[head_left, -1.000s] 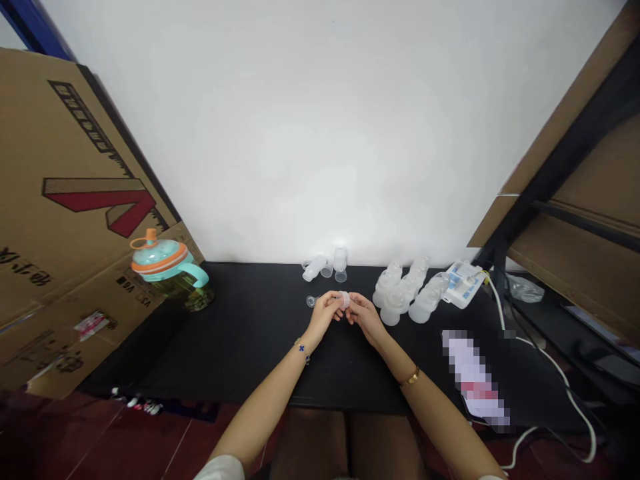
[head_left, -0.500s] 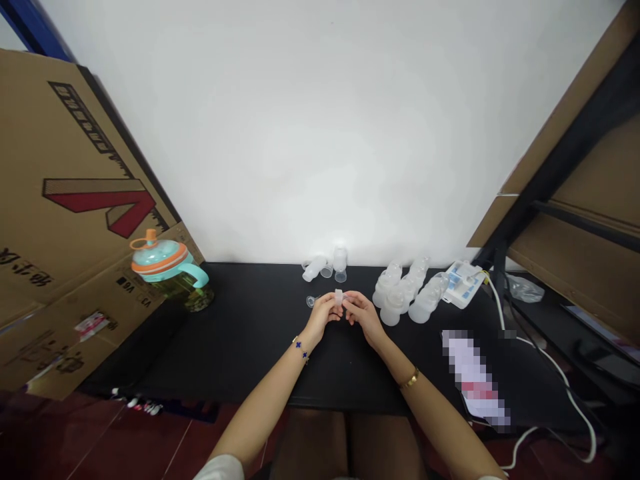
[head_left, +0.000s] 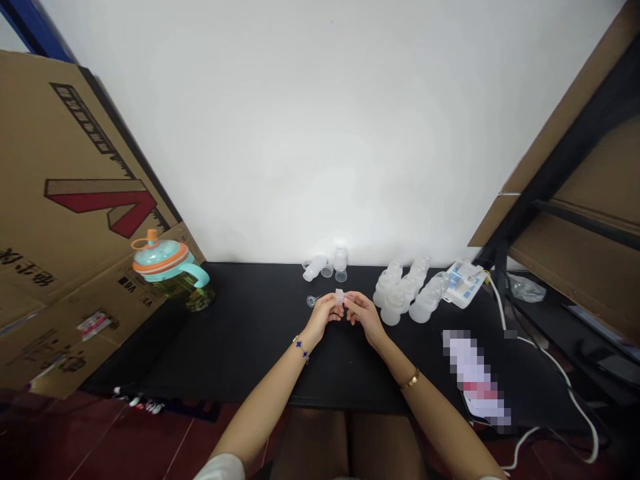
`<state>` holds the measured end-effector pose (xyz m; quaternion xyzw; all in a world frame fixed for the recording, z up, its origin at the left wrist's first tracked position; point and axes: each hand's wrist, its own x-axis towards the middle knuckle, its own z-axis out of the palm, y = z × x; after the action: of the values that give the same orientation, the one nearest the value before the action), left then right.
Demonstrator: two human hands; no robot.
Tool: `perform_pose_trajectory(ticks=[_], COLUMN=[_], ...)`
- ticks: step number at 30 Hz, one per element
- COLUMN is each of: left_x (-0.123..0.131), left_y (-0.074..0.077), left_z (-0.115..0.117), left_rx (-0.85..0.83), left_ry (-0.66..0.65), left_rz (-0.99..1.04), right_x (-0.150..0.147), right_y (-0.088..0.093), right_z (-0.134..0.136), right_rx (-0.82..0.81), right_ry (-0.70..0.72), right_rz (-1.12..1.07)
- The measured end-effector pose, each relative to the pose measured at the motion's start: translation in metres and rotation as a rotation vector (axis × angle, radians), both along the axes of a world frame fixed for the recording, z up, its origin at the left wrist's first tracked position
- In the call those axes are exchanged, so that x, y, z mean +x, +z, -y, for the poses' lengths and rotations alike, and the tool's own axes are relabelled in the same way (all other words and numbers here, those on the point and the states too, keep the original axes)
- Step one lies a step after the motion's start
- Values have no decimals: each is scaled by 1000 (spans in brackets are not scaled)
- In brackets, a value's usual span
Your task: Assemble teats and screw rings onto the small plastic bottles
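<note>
My left hand (head_left: 324, 317) is closed in a pinch on a small translucent white plastic piece (head_left: 339, 296), held just above the black table. My right hand (head_left: 363, 316) is closed at the right side of that piece, its fingertips against it; the fingers partly cover its shape. Just beyond my left fingertips lies a small clear round plastic part (head_left: 311, 301). Farther back, near the wall, a translucent plastic piece lies tilted (head_left: 315, 268) beside an upright one (head_left: 341, 262). Right of my right hand stand several frosted bottles (head_left: 393, 305) with clear domed tops.
A teal and orange lidded jug (head_left: 170, 270) stands at the left beside a cardboard box (head_left: 75, 220). On the right are a white and blue box (head_left: 465, 283), a blurred-out phone-like slab (head_left: 475, 377), a white cable (head_left: 560, 373) and a clear plastic bag (head_left: 525, 289).
</note>
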<state>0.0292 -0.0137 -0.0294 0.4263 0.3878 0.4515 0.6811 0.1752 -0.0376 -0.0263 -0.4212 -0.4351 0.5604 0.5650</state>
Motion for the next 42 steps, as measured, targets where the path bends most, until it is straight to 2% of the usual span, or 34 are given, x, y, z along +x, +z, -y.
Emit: perform_pose_trajectory(ticks=[12,20,26,34,42], left_x=[1,0,1,-1,1], left_y=[0,7,8,8,6], left_z=[1,2,2,2,4], left_rx=[16,74,44,-2,5], left_ry=[-24,81,124,61,-24], left_rz=[0,15,43,99,12], right_x=[-1,0,0,-1,2], right_y=[1,-1,-4,-3,-1], right_z=[1,0,-2,-1,-1], right_rx=[90,84,96,150,134], right_ry=[-50,-29,-59,-63,-76], right_rz=[46,69,79,106,127])
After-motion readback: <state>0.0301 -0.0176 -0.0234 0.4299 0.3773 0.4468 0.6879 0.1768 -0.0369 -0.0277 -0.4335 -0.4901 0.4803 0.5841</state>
